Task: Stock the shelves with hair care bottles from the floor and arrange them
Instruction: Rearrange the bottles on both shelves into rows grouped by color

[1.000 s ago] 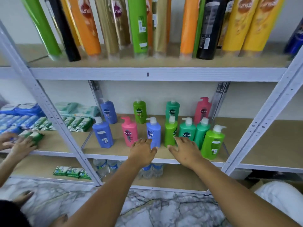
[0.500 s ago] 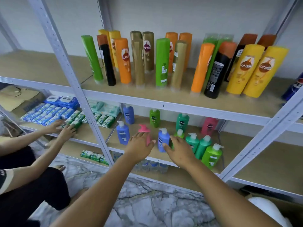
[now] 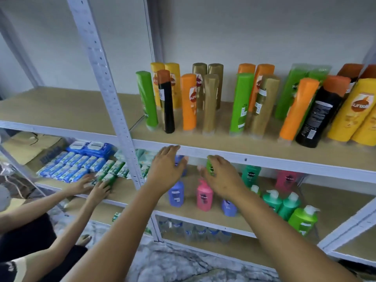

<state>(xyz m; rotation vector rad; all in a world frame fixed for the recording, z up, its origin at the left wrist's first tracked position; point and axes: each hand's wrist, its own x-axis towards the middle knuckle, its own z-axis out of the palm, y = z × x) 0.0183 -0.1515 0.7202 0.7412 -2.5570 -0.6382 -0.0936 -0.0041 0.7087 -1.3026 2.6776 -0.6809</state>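
both hands reach into the middle shelf (image 3: 264, 215) at centre frame, under the front rail of the upper shelf (image 3: 234, 157). left hand (image 3: 165, 169) sits in front of a blue pump bottle (image 3: 180, 160) at the back row; fingers loosely spread and slightly curved toward it, and i cannot tell if they grip it or just touch it. right hand (image 3: 221, 178) has fingers curled around a small green bottle (image 3: 210, 167), thumb side hidden, looks like a pinch-style hold near the bottle's upper body. judgement: the back-row bottles are being shifted or straightened, so hands go over the front row without knocking it. front row stands just below the hands: blue pump bottle (image 3: 176, 193), pink pump bottle (image 3: 204, 197), a second blue one (image 3: 228, 207) partly hidden by the right forearm, then green pump bottles (image 3: 289, 204) toward lower right, all upright, long axis vertical, pump heads on top with nozzles pointing roughly right. held green bottle also reads upright, long axis vertical, label facing the camera; its top is hidden by the rail. a dark green bottle (image 3: 251, 176) and a pink bottle (image 3: 286, 179) stand at the back, right of the hands. upper shelf holds tall tube bottles (image 3: 189, 102) standing cap-down, long axis vertical, some leaning. at lower left another person's hands (image 3: 97, 186) press on soap packs (image 3: 77, 165) on the neighbouring shelf.
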